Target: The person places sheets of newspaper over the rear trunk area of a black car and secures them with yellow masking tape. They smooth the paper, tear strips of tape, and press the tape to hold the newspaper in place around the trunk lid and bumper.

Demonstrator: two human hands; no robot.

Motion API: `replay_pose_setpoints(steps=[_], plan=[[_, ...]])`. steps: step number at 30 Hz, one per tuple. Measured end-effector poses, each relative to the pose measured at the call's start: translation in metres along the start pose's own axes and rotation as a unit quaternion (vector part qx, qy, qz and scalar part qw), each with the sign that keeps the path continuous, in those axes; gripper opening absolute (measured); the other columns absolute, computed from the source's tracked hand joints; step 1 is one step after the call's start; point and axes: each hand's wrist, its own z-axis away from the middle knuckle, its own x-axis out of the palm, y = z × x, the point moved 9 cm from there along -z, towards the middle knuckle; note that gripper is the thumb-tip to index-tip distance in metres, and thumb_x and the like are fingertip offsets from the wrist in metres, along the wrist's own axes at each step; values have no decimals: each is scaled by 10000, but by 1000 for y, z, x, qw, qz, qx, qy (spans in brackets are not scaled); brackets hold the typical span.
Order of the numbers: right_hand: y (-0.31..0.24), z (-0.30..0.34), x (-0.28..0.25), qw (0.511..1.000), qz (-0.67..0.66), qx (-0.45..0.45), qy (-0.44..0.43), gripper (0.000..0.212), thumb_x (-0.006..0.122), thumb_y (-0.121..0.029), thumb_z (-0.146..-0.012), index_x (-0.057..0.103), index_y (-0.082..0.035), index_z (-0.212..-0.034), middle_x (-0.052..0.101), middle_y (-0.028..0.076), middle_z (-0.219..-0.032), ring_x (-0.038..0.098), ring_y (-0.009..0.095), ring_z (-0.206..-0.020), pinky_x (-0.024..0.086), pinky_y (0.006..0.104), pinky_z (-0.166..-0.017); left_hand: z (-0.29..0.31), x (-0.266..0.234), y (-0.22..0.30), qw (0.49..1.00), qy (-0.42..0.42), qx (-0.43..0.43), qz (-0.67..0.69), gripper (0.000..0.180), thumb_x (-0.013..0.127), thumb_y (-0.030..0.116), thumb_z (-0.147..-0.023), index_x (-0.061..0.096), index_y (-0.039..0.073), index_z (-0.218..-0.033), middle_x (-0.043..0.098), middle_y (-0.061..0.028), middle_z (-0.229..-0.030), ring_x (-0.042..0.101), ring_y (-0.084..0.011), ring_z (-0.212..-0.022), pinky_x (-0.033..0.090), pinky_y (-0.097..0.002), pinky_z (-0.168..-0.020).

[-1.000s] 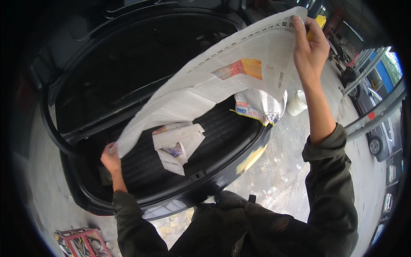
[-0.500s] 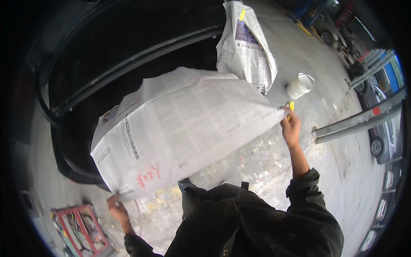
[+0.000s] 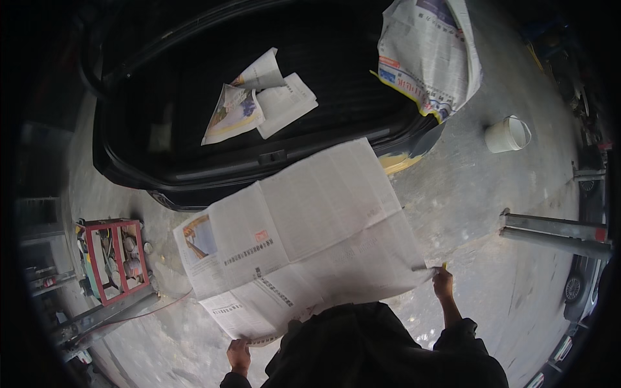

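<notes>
A wide sheet of newspaper (image 3: 323,207) is spread in front of my body, creased along its folds. Its near left corner is pinched by my left hand (image 3: 239,356), fingers closed. At the near right corner, my right hand (image 3: 444,284) grips the paper; a small yellow bit shows at its fingertips, too small to name. The sheet's far edge overlaps the rear of a black car (image 3: 187,173) with an open trunk. Folded newspaper pieces (image 3: 284,107) lie inside the trunk. More newspaper (image 3: 430,52), edged with yellow tape, covers the car's right rear corner, above a yellowish bumper patch (image 3: 401,160).
A white bucket (image 3: 508,134) stands on the concrete floor to the right. Beyond it are grey metal lift arms (image 3: 556,236) and a parked car (image 3: 579,288). At left is a red-framed rack (image 3: 113,226) of tools and supplies, with a thin reddish hose (image 3: 152,312) nearby.
Both hands have drawn the newspaper sheet back toward my body and lowered it. The trunk interior and the newspaper pieces in it now show. The view has shifted as well.
</notes>
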Motion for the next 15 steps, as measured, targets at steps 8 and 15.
replay_pose_setpoints(steps=[8,15], plan=[[75,53,16,978,177,77,-76,181,648,-161,-931,764,-43,-1002,696,98,-681,682,192,-607,523,358,-571,28,55,-40,989,-146,-8,14,118,649,44,-824,721,115,-884,699,-102,-860,661,-334,-899,546,-455,-792],[15,7,52,945,262,-93,-172,113,739,-71,-835,738,-71,-948,701,128,-839,680,297,-764,539,401,-686,-14,49,-103,988,-150,8,20,109,672,73,-837,747,118,-901,720,-103,-869,672,-334,-874,547,-461,-773]])
